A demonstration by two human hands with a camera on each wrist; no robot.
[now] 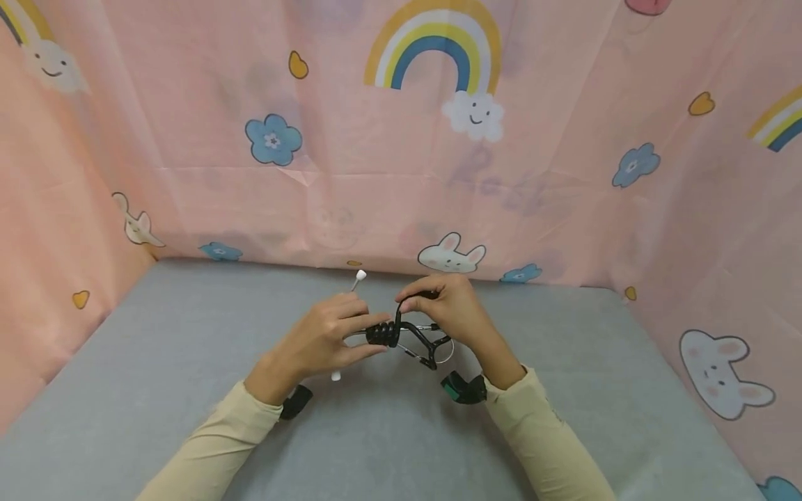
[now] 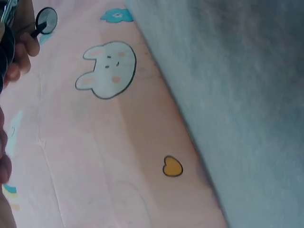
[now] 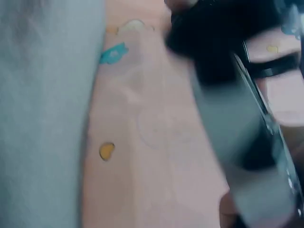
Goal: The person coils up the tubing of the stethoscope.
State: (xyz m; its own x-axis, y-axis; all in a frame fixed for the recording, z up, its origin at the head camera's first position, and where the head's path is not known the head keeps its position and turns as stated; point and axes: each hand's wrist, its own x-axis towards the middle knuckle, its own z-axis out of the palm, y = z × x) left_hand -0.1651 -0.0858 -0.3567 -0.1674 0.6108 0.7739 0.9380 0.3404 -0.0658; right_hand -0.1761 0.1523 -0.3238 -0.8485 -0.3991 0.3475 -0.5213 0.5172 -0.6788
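Observation:
A stethoscope with black tubing is held above the grey table between both hands. Its tubing is wound in several tight coils [image 1: 382, 334] around the metal ear tubes, and white ear tips [image 1: 360, 275] stick out above and below the left hand. My left hand [image 1: 328, 332] grips the ear tubes beside the coils, fingers over and thumb under. With thumb and forefinger, my right hand [image 1: 447, 303] pinches a raised stretch of black tubing [image 1: 399, 313]. Below it the forked tubing [image 1: 431, 344] hangs near a thin round rim [image 1: 446, 356]. Blurred metal tube [image 3: 266, 114] shows in the right wrist view.
The grey table surface [image 1: 188, 390] lies under both hands. A pink printed cloth [image 1: 351, 188] rises behind it and along both sides. Dark wrist devices [image 1: 464, 387] sit by the cuffs of the beige sleeves [image 1: 539, 431].

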